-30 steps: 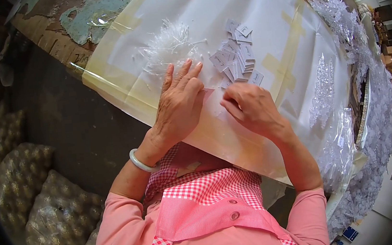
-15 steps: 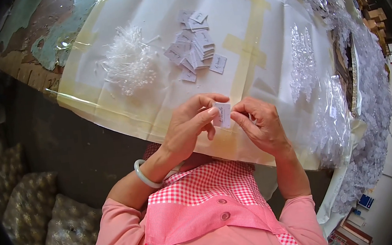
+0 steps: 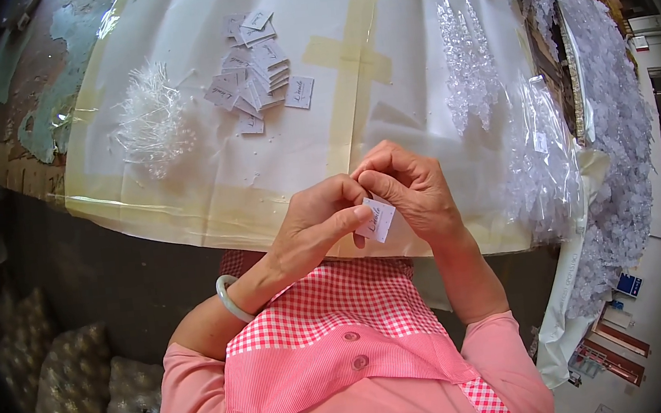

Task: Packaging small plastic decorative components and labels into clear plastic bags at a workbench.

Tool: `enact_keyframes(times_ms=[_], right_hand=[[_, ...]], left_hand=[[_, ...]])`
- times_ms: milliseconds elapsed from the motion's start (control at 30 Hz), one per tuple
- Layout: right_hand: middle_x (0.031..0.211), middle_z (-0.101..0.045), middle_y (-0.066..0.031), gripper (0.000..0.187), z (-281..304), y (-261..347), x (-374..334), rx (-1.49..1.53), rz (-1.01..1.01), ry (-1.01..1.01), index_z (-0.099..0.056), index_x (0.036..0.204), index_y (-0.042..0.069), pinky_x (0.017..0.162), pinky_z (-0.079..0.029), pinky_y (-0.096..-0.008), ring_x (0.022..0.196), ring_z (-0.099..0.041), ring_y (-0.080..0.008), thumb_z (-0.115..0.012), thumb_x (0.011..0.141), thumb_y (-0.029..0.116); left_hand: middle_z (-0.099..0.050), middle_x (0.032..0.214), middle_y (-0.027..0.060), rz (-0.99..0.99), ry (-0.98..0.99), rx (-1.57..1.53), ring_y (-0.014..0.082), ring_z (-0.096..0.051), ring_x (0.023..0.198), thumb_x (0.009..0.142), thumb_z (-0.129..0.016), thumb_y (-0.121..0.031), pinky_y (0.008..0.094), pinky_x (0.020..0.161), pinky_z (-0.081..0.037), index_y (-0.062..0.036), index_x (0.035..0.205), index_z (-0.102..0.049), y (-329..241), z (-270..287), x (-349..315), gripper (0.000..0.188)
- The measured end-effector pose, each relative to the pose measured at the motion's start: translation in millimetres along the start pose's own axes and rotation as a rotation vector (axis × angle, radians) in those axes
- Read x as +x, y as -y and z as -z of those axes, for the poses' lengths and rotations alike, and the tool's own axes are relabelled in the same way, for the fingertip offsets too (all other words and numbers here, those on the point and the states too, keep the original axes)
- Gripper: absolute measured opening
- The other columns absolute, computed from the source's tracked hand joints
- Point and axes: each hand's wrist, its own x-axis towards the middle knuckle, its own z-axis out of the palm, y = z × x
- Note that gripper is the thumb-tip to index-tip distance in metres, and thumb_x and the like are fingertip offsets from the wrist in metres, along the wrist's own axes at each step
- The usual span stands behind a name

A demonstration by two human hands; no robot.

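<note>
From where I stand, a single white printed tag [image 3: 378, 220] is in hand near the frame's centre, just over the near edge of the paper-covered table [image 3: 220, 166]. The left hand [image 3: 324, 217] grips it, thumb flat on its left side. The right hand [image 3: 408, 189] has thumb and forefinger closed together just above its top edge; whether they pinch anything thin, I cannot tell. The step looks like fine fingertip work at that edge, and I'd judge the next move calls for a steady left grip and a precise right pinch. Loose tags [image 3: 254, 76] and clear plastic strands [image 3: 151, 121] lie upper left.
</note>
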Motion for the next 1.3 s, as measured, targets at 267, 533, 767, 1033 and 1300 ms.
enact_keyframes(times_ms=[267,533,767,1033,1300], right_hand=[[0.078,-0.065,-0.0026,0.01,6.7,28.4,-5.6,-0.489,0.254,-0.24,-0.071,0.092,-0.001,0.064,-0.045,-0.0232,0.072,-0.057,-0.0089,-0.069,0.083,-0.004],[0.075,-0.063,-0.0044,0.009,2.4,29.1,-8.8,-0.706,0.381,-0.228,-0.069,0.083,0.001,0.057,-0.045,-0.0248,0.065,-0.056,-0.0118,-0.073,0.076,-0.005],[0.072,-0.061,-0.0056,0.01,2.9,28.0,-6.3,-0.856,0.438,-0.208,-0.066,0.08,0.002,0.056,-0.048,-0.0269,0.064,-0.057,-0.0155,-0.071,0.074,-0.005],[0.07,-0.058,-0.0056,0.01,2.0,25.7,-3.0,-0.864,0.391,-0.189,-0.063,0.077,0.002,0.054,-0.05,-0.0263,0.062,-0.058,-0.0158,-0.069,0.074,-0.005],[0.07,-0.058,-0.0057,0.011,0.4,19.8,-1.6,-0.856,0.384,-0.183,-0.06,0.076,0.002,0.054,-0.05,-0.0262,0.061,-0.058,-0.0157,-0.068,0.074,-0.005]], left_hand=[[-0.062,0.078,0.0105,0.039,-0.348,-0.229,0.0182,-0.065,0.061,0.097,-0.055,-0.013,0.0273,0.046,-0.053,-0.0016,0.096,-0.055,-8.9,-4.4,14.3,0.011],[-0.062,0.079,0.0088,0.075,-0.356,-0.23,0.0162,-0.065,0.063,0.094,-0.06,-0.008,0.0285,0.053,-0.058,-0.0006,0.098,-0.055,-10.5,-16.9,17.2,0.009],[-0.064,0.081,0.0087,0.043,-0.318,-0.106,0.0152,-0.066,0.068,0.092,-0.063,-0.008,0.0276,0.059,-0.059,0.0014,0.097,-0.057,-7.2,-15.9,17.5,0.012],[-0.066,0.078,0.0098,-0.104,-0.379,0.157,0.0129,-0.066,0.065,0.089,-0.066,-0.005,0.0252,0.056,-0.057,0.0039,0.09,-0.059,-5.0,-21.7,18.4,0.011],[-0.065,0.068,0.0078,-0.259,-0.456,0.554,0.0097,-0.063,0.056,0.086,-0.068,-0.004,0.0232,0.05,-0.051,0.0022,0.088,-0.059,8.9,-16.7,18.8,0.011]])
